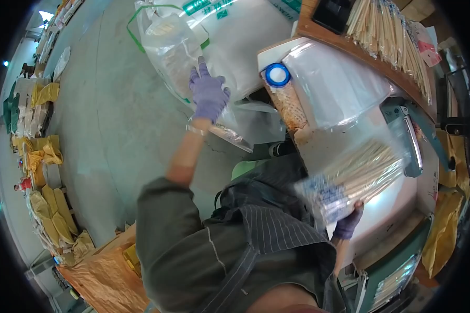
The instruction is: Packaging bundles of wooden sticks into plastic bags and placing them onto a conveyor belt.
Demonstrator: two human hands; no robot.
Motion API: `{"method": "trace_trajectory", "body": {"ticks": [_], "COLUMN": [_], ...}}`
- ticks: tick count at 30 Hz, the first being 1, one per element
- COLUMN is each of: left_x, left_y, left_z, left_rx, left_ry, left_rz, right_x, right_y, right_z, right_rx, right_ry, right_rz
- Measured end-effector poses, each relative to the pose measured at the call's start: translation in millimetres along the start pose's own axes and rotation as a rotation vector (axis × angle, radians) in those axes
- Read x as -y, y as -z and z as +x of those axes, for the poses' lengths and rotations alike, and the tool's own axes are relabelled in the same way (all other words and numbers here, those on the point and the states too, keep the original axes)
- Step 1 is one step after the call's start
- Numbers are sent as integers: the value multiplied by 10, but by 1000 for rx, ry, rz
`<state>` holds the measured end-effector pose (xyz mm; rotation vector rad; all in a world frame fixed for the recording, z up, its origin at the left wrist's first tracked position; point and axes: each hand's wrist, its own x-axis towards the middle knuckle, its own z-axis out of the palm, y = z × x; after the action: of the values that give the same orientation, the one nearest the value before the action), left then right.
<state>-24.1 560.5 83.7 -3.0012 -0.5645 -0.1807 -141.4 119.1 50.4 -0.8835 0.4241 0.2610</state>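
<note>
My left hand [209, 94], in a purple glove, reaches out with its fingers spread over a large clear plastic bag [175, 57] with a green edge. It appears to hold nothing; whether it touches the bag I cannot tell. At the right, my gloved right hand [348, 223] grips the lower edge of a clear packet of chopsticks [357, 177], thin pale sticks with blue print on the wrapper. That packet is tilted above the light work table [324, 148] and slightly blurred.
Clear plastic bags [331, 86] lie stacked on the table beside a blue-rimmed round thing [277, 75]. A green sealer-like device [412, 141] stands to the right. Loose chopsticks [384, 34] fill a wooden shelf [360, 52]. Yellow sacks [49, 214] line the far left.
</note>
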Motion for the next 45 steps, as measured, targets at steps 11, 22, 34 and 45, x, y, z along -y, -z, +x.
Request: {"method": "trace_trajectory", "body": {"ticks": [11,22,34,45], "left_x": [1482,1645,2017,2100], "left_y": [-125,949,815,360], "left_z": [-121,-1429,-2008,-397], "left_rx": [704,432,211,57], "left_ry": [-115,-139,166,-230], "left_rz": [-819,-1288,-1486,-2089], "right_x": [-1930,-2265,-2568,-477], "right_y": [-2852,-2792,-2369,-2934], "right_z": [1089,760,826,823], "right_rx": [556,1193,1154,1047], "right_ry": [881,232,363,762], "right_rz": [-1169,-1621,-1308,-2082]}}
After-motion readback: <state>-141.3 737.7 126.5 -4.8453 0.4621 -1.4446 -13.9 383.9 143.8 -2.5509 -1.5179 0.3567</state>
